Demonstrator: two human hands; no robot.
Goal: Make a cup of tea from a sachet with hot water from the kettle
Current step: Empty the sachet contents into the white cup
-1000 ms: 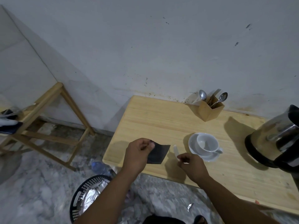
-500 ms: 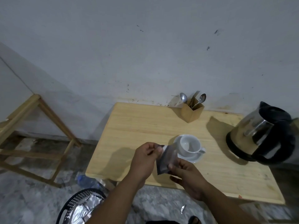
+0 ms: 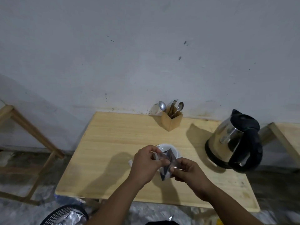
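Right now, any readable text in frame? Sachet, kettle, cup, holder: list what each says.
Nothing can be read.
Sachet, held by both hands (left, right): dark foil, motion-blurred, no print legible.
Kettle: steel body and black handle, no label or marking visible.
Cup: plain white.
Cutlery holder: plain wood.

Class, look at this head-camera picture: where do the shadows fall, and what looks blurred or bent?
Head view: dim light; the kettle and spoon holder throw shadows leftward on the table; the sachet between both hands is smeared by motion; the wide lens bends the table's edges.
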